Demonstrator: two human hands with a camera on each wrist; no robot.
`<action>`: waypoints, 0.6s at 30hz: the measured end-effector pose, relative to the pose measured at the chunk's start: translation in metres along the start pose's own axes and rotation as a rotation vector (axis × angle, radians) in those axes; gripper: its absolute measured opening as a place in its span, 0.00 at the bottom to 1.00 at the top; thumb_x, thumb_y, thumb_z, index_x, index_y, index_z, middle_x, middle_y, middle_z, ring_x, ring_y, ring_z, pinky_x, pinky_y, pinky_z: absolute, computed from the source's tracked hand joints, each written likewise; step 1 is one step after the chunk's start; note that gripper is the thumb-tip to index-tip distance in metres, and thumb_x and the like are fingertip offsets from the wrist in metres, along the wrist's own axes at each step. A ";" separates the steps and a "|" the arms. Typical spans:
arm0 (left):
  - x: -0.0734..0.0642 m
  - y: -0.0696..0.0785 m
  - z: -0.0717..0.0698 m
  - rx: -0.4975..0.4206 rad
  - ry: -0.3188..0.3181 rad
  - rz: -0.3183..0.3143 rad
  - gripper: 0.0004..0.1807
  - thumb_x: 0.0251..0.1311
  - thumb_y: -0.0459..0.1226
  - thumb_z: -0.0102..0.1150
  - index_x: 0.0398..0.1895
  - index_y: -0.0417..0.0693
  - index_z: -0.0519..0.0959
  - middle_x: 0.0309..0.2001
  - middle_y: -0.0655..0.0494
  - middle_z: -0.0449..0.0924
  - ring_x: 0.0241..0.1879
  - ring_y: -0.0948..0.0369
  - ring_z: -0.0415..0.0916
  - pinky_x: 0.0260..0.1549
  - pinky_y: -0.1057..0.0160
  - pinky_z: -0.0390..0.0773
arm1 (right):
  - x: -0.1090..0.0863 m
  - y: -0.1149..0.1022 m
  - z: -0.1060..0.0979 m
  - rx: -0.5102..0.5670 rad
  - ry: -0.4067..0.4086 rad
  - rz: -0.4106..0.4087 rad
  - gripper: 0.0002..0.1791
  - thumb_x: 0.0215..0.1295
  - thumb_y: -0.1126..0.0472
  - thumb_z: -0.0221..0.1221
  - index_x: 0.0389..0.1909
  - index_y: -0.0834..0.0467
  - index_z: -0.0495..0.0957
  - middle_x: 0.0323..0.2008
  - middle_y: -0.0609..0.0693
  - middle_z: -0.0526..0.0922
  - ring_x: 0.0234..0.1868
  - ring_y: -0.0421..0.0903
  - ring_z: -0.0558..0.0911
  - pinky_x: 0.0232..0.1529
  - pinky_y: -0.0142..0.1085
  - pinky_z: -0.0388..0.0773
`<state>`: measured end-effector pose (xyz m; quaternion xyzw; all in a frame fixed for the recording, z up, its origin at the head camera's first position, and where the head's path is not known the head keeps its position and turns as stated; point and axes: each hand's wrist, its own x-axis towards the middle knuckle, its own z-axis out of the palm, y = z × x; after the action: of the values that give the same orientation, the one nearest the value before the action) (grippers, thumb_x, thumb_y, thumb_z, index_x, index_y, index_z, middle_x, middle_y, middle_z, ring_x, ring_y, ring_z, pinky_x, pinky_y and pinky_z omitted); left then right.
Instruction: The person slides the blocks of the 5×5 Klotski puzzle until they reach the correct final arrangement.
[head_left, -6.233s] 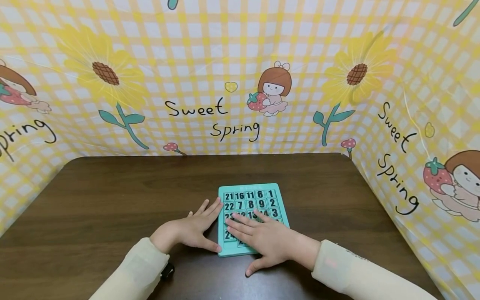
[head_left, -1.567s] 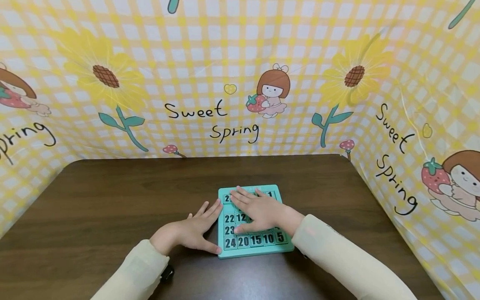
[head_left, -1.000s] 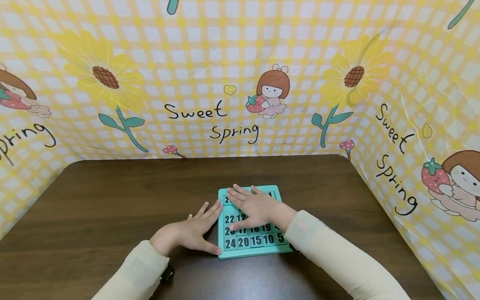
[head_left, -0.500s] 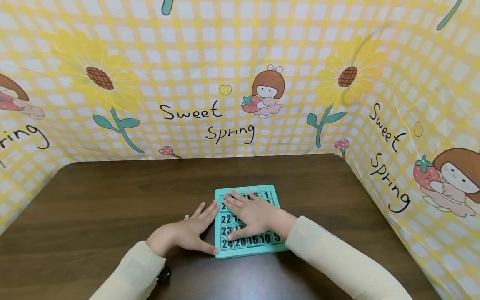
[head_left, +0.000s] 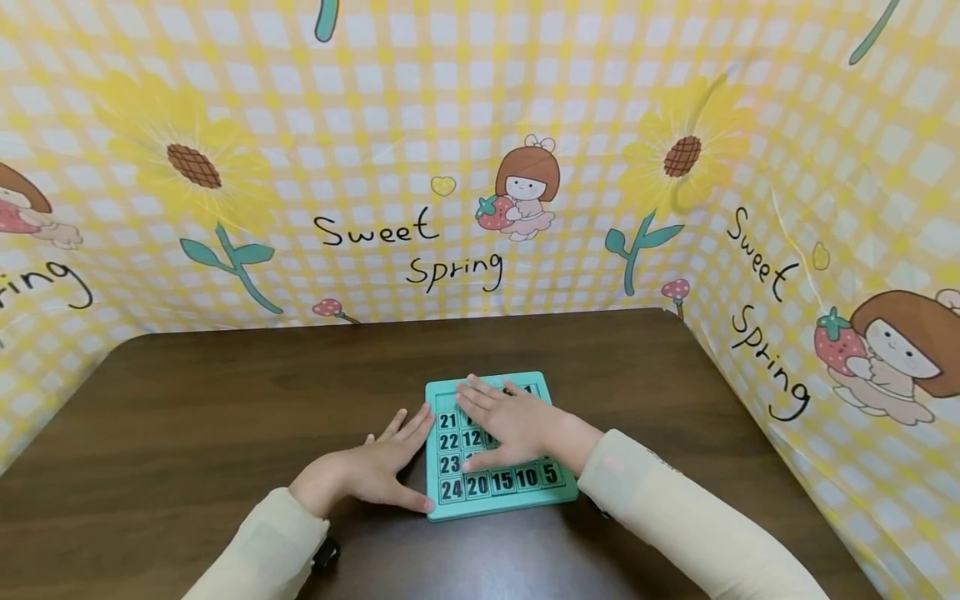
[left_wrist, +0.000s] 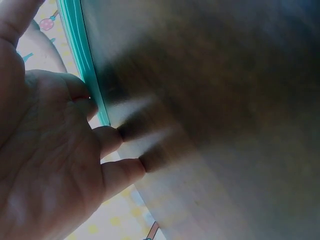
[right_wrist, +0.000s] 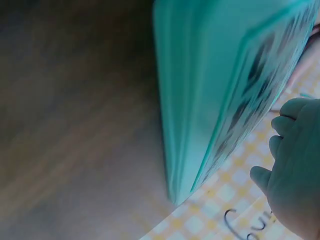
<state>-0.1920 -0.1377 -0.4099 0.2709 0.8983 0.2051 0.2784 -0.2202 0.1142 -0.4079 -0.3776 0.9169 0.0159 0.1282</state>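
A teal number slide puzzle (head_left: 502, 504) lies flat on the table in the head view. Its left column shows tile 21 (head_left: 447, 421) above 22, 23 and 24, with a bare slot at the top left corner. My left hand (head_left: 378, 468) rests spread along the puzzle's left edge, thumb and fingertips touching the frame. My right hand (head_left: 517, 427) lies over the upper tiles with extended fingers, fingertips near the top row, hiding several numbers. The left wrist view shows my left palm (left_wrist: 50, 145) beside the teal rim (left_wrist: 80, 45). In the right wrist view my right hand (right_wrist: 300, 160) is above the puzzle.
The puzzle sits on a dark brown wooden table (head_left: 262, 400). A yellow checked cloth (head_left: 390, 100) with sunflowers, cartoon figures and lettering rises behind and at both sides. Near my left sleeve is a small black object (head_left: 326, 555).
Tile 21 has slid down from the top row to the second row, baring the corner slot. My right hand shifted slightly down, then up again; my left hand stays at the edge.
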 end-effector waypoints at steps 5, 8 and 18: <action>0.000 0.001 0.001 -0.007 0.006 -0.003 0.66 0.54 0.60 0.68 0.81 0.46 0.35 0.81 0.52 0.24 0.79 0.40 0.22 0.63 0.21 0.40 | 0.002 0.011 0.000 0.027 -0.016 0.063 0.55 0.65 0.22 0.41 0.81 0.51 0.38 0.81 0.45 0.36 0.81 0.44 0.33 0.78 0.56 0.41; 0.000 0.001 0.001 -0.009 0.009 0.001 0.65 0.54 0.60 0.68 0.81 0.46 0.35 0.81 0.51 0.24 0.79 0.40 0.22 0.64 0.21 0.40 | 0.003 0.013 0.001 0.036 -0.030 0.077 0.55 0.64 0.22 0.41 0.81 0.50 0.38 0.81 0.45 0.36 0.81 0.44 0.33 0.78 0.55 0.41; 0.001 0.000 0.001 -0.012 -0.001 -0.008 0.65 0.54 0.60 0.68 0.81 0.47 0.35 0.81 0.52 0.24 0.79 0.40 0.23 0.64 0.21 0.40 | 0.010 0.010 0.001 0.016 -0.039 0.071 0.55 0.63 0.21 0.40 0.81 0.50 0.39 0.81 0.45 0.37 0.81 0.43 0.34 0.78 0.55 0.41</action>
<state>-0.1916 -0.1367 -0.4107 0.2655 0.8981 0.2093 0.2813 -0.2336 0.1141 -0.4119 -0.3436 0.9271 0.0204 0.1486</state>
